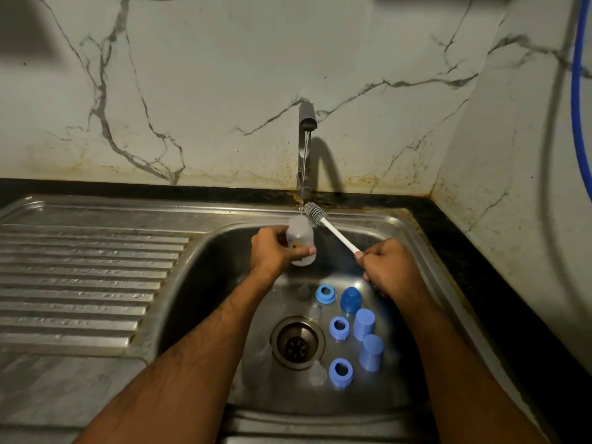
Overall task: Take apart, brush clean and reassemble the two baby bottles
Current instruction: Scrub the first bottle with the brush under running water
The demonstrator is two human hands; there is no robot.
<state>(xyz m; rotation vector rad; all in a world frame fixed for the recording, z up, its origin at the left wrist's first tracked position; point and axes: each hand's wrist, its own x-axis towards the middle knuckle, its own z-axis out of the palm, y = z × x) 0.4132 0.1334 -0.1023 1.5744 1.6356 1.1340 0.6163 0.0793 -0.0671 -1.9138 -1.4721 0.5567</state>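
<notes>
Left hand: fingers and thumb curled round a frosted baby bottle body, held over the sink basin with its open mouth up, directly under the thin stream from the tap.

Right hand: closed in a fist round the lower end of the bottle brush. White handle slants up and left; grey bristle head sits just beside the bottle's mouth, outside it, near the stream.

Basin floor, right of the drain:
- three blue screw rings, one upper, one middle, one lower;
- one dark blue cap, beside the upper ring;
- two lighter blue caps, one below the other, touching or nearly so;
- clear pieces, possibly teats, one near the lower ring and one fainter above the drain; too transparent to identify surely.

Surroundings: ribbed steel draining board left of the basin; marble-patterned wall behind; blue hose at the right edge.
</notes>
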